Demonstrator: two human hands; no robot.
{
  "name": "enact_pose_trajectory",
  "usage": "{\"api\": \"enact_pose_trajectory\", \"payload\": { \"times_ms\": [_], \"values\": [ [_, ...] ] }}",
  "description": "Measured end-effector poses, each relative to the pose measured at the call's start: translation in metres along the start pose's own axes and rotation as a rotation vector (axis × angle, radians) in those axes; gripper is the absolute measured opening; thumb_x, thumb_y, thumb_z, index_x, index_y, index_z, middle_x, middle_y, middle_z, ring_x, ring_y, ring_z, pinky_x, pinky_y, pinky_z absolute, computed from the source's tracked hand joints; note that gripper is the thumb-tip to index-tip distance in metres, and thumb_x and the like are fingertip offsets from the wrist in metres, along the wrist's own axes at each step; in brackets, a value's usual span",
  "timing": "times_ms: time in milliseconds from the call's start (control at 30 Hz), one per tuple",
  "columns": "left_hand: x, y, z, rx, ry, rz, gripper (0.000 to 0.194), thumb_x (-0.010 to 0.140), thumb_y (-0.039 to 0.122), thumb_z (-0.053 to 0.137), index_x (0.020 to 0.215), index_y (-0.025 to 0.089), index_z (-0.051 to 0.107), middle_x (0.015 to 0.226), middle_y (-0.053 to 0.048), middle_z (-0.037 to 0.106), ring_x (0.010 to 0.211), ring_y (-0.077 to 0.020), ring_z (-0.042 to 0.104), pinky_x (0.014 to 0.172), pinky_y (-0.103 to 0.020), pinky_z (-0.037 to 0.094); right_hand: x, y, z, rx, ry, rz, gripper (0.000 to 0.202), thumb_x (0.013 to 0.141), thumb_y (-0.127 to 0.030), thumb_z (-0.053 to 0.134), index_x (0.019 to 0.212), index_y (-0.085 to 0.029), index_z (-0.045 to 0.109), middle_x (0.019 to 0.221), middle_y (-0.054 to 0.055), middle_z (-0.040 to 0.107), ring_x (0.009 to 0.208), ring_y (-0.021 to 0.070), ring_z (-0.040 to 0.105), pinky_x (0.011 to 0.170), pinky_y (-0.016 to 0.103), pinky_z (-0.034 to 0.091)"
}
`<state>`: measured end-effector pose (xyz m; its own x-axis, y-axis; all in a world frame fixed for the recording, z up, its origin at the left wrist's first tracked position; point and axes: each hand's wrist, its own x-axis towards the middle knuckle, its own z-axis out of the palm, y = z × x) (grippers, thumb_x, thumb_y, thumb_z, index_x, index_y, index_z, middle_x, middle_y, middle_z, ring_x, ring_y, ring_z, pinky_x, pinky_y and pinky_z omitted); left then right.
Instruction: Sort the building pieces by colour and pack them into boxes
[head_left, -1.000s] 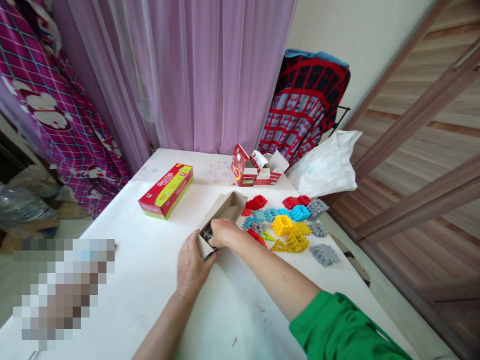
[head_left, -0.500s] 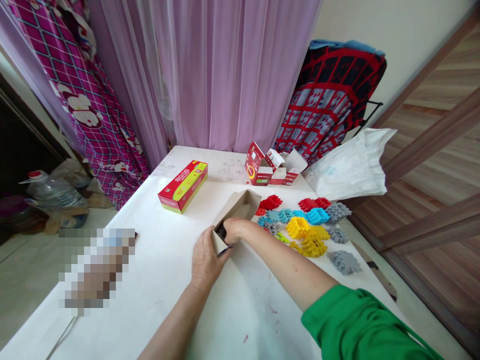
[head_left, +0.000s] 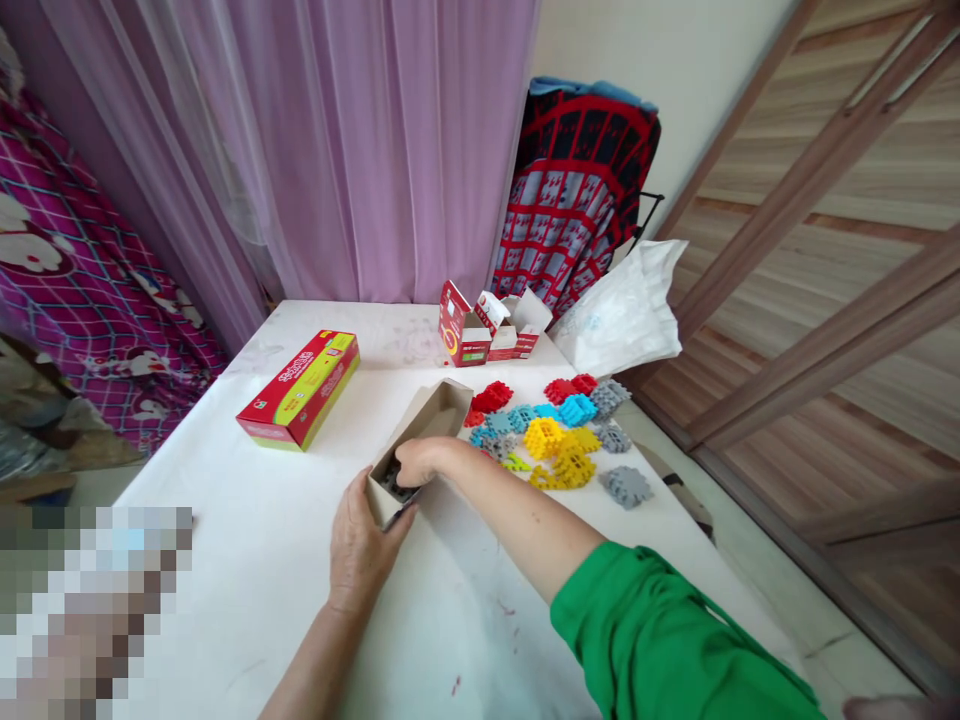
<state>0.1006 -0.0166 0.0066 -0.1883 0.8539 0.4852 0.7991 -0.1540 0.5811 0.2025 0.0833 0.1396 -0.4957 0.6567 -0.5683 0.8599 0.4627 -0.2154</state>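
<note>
Cardboard box point(head_left: 439, 412), one; hands point(head_left: 361, 555), two.

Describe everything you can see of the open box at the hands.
The open box is long and narrow, with plain greyish-tan walls that look like cardboard. It lies slantwise on the white table, open side up, left of the colourful blocks. Dark pieces show inside its near end. The left hand holds that end; the right hand reaches inside. Its underside is hidden.

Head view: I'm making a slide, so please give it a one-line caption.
Left hand holds an open box, right hand inside it, beside colourful blocks on a white table.
</note>
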Motion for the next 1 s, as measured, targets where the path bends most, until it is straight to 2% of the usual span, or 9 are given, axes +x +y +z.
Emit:
{"api": "enact_pose_trajectory", "payload": {
  "times_ms": [100,200,367,533,633,733,833,933,1000],
  "values": [
    [0.001,0.000,0.000,-0.005,-0.010,-0.025,0.077,0.074,0.052,0.063,0.135,0.013,0.038,0.123,-0.018,0.058,0.114,-0.0328,0.058,0.095,-0.048,0.048,-0.009,-0.004,-0.001,0.008,-0.008,0.022,0.037,0.072,-0.016,0.062,0.105,-0.002,0.071,0.108,0.022,0.069,0.097,0.0287,0.069,0.075,0.029,0.055],
    [0.002,0.000,-0.001,-0.016,-0.017,-0.050,0.079,0.072,0.054,0.063,0.134,0.013,0.038,0.125,-0.018,0.057,0.116,-0.0331,0.057,0.097,-0.049,0.046,-0.016,-0.004,0.003,0.035,0.073,0.053,0.039,0.079,-0.019,0.057,0.111,-0.001,0.067,0.117,0.025,0.065,0.108,0.0311,0.064,0.085,0.034,0.053],
    [0.003,0.006,-0.005,-0.025,-0.054,-0.125,0.081,0.069,0.056,0.064,0.135,0.016,0.038,0.127,-0.017,0.056,0.117,-0.0332,0.056,0.097,-0.049,0.046,-0.020,0.012,0.025,0.169,0.377,-0.026,0.036,0.082,-0.021,0.051,0.113,-0.008,0.065,0.117,0.020,0.067,0.111,0.0286,0.062,0.092,0.037,0.050],
    [0.004,0.011,-0.010,-0.008,-0.081,-0.190,0.080,0.069,0.057,0.064,0.134,0.017,0.039,0.125,-0.015,0.058,0.114,-0.0324,0.058,0.094,-0.045,0.048,-0.036,0.031,0.042,0.461,0.751,-0.187,0.048,0.081,-0.017,0.053,0.129,-0.018,0.051,0.123,0.009,0.065,0.111,0.0184,0.061,0.096,0.031,0.047],
    [0.005,0.012,-0.014,0.019,-0.091,-0.232,0.082,0.068,0.059,0.063,0.135,0.018,0.039,0.126,-0.015,0.058,0.115,-0.0320,0.058,0.095,-0.044,0.048,-0.057,0.044,0.048,0.549,0.835,-0.202,0.046,0.082,-0.016,0.053,0.127,-0.020,0.053,0.121,0.007,0.066,0.110,0.0174,0.061,0.096,0.032,0.046],
    [0.004,0.013,-0.018,0.034,-0.099,-0.266,0.083,0.067,0.061,0.062,0.135,0.018,0.039,0.126,-0.014,0.057,0.114,-0.0319,0.058,0.095,-0.044,0.047,-0.082,0.072,0.057,0.562,0.908,-0.180,0.037,0.082,-0.017,0.054,0.118,-0.021,0.061,0.117,0.007,0.068,0.108,0.0181,0.062,0.096,0.033,0.046],
    [0.002,0.015,-0.023,0.045,-0.106,-0.294,0.082,0.067,0.061,0.061,0.134,0.019,0.039,0.125,-0.013,0.057,0.113,-0.0317,0.058,0.095,-0.043,0.047,-0.109,0.123,0.073,0.574,1.014,0.008,0.029,0.084,-0.019,0.051,0.109,-0.023,0.066,0.111,0.004,0.070,0.102,0.0168,0.064,0.092,0.031,0.048],
    [0.001,0.017,-0.028,0.060,-0.124,-0.322,0.082,0.067,0.061,0.062,0.135,0.020,0.038,0.125,-0.012,0.057,0.112,-0.0315,0.058,0.094,-0.043,0.047,-0.141,0.186,0.093,0.531,1.069,0.376,0.028,0.086,-0.021,0.047,0.106,-0.022,0.067,0.110,0.004,0.070,0.100,0.0167,0.064,0.089,0.028,0.048],
    [0.002,0.020,-0.030,0.070,-0.140,-0.353,0.083,0.067,0.061,0.062,0.135,0.021,0.037,0.125,-0.012,0.056,0.112,-0.0316,0.058,0.093,-0.043,0.048,-0.164,0.223,0.107,0.476,1.046,0.636,0.028,0.086,-0.023,0.047,0.105,-0.022,0.067,0.107,0.005,0.070,0.095,0.0182,0.064,0.085,0.029,0.048]
  ]
}}
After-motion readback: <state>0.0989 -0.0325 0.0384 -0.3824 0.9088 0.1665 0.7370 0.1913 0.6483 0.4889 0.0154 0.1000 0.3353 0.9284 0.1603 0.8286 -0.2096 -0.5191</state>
